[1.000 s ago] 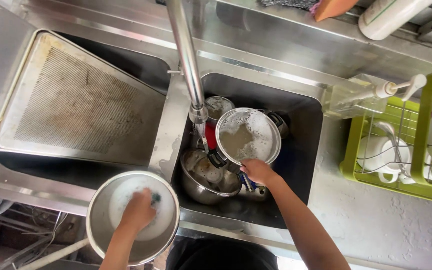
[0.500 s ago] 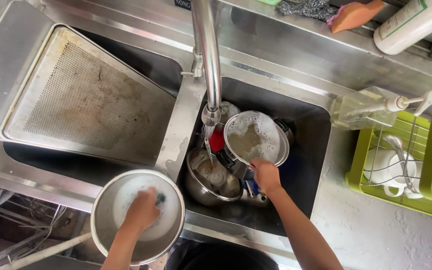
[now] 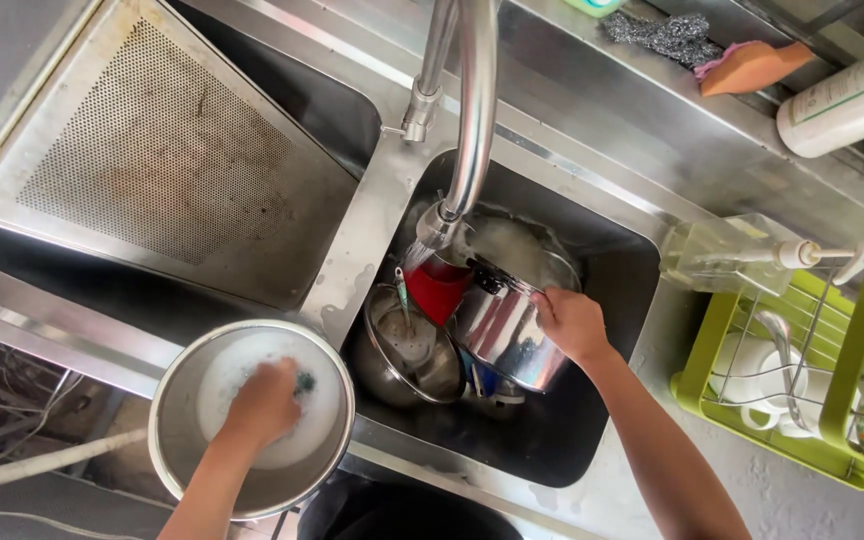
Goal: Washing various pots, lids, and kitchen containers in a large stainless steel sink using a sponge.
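My left hand [image 3: 264, 402] is inside a round steel bowl [image 3: 180, 462] at the sink's front edge, closed on a green scrubber pressed against a white plate [image 3: 324, 418] that lies in the bowl. My right hand [image 3: 572, 322] grips the rim of a shiny steel pot [image 3: 500, 330], tilted on its side in the right sink basin [image 3: 602, 270]. The faucet [image 3: 472, 110] runs water into that pot. Under it sit a red cup [image 3: 439, 290] and another steel bowl [image 3: 404, 350].
A perforated steel tray [image 3: 162, 160] covers the left basin. A green dish rack [image 3: 802, 370] with white cups stands at right, a clear pump bottle [image 3: 732, 255] beside it. On the back ledge lie a steel scourer [image 3: 664, 35], an orange sponge [image 3: 757, 66] and a white bottle [image 3: 847, 98].
My right hand has tipped the steel pot from upright onto its side under the running faucet. My left hand keeps scrubbing the plate in the bowl. The view has moved closer.
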